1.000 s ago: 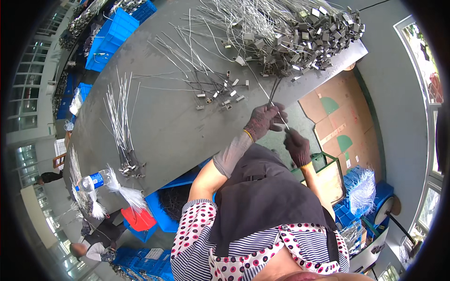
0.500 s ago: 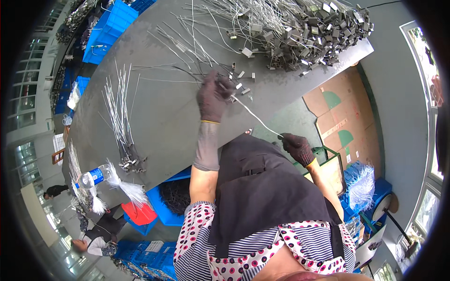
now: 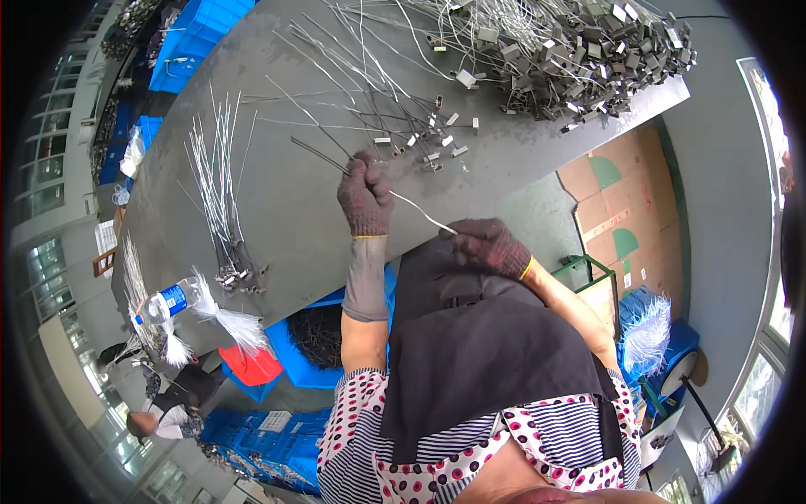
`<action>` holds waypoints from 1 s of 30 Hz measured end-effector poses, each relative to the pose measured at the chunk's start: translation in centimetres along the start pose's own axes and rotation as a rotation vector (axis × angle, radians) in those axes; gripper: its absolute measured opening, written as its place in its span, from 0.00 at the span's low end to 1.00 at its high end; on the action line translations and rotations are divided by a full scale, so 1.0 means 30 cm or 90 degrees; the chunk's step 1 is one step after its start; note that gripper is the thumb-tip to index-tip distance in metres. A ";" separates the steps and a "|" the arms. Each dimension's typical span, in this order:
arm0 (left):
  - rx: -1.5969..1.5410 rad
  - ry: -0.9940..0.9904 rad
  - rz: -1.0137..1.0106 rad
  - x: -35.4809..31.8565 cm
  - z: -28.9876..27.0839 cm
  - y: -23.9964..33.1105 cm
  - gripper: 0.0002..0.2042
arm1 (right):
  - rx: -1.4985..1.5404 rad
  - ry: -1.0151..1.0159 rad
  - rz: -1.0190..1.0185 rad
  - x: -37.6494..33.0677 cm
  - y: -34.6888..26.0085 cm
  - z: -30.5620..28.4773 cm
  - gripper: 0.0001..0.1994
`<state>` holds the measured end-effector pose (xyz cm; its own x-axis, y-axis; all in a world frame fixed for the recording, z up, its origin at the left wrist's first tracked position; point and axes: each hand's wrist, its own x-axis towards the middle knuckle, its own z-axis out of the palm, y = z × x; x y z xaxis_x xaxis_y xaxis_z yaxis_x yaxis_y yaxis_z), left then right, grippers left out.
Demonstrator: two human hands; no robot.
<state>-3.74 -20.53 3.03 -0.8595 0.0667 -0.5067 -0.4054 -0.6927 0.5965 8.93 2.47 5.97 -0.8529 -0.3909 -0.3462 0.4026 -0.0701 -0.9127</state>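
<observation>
My left hand (image 3: 365,202), in a dark knitted glove, is closed over the grey table (image 3: 294,210). Thin dark strands (image 3: 321,155) stick out of its far side. From its near side a white wire (image 3: 420,211) runs down to my right hand (image 3: 491,245), also gloved, whose fingers pinch it at the table's near edge. What lies inside the left fist is hidden. Just beyond it are several loose wires tipped with small metal blocks (image 3: 432,157). A thin bundle of similar wires (image 3: 225,193) lies farther left on the table.
A large heap of metal-tipped wires (image 3: 579,63) covers the far right of the table. At the left edge are a plastic bottle (image 3: 168,302) and white tie strands (image 3: 231,323). Blue bins (image 3: 306,370) stand below the table, cardboard (image 3: 617,210) at the right. Another person (image 3: 164,420) is at lower left.
My left hand has drawn back nearer to me, away from the loose wires. My right hand has moved left and up toward it, so the white wire between them spans a shorter gap.
</observation>
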 end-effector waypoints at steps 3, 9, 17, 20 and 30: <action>0.072 0.004 0.050 -0.017 -0.007 0.023 0.09 | -0.012 -0.019 -0.032 0.011 0.059 0.018 0.14; 0.070 0.078 0.072 0.036 -0.061 0.070 0.13 | 0.036 0.081 0.098 0.021 0.079 0.012 0.16; 0.223 -0.169 0.106 -0.088 0.010 -0.071 0.14 | 0.153 0.183 -0.008 0.235 -0.025 0.101 0.23; 0.298 -0.161 0.118 -0.104 0.001 -0.102 0.17 | 0.135 0.203 -0.016 0.344 -0.051 0.131 0.27; 0.227 -0.098 0.126 0.009 -0.028 0.024 0.21 | 0.322 0.128 0.243 0.462 -0.102 0.149 0.36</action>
<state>-4.00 -21.62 2.80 -0.9569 0.0819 -0.2787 -0.2871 -0.4135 0.8641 -2.65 -6.83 4.95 -0.6456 -0.2980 -0.7031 0.7530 -0.4022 -0.5209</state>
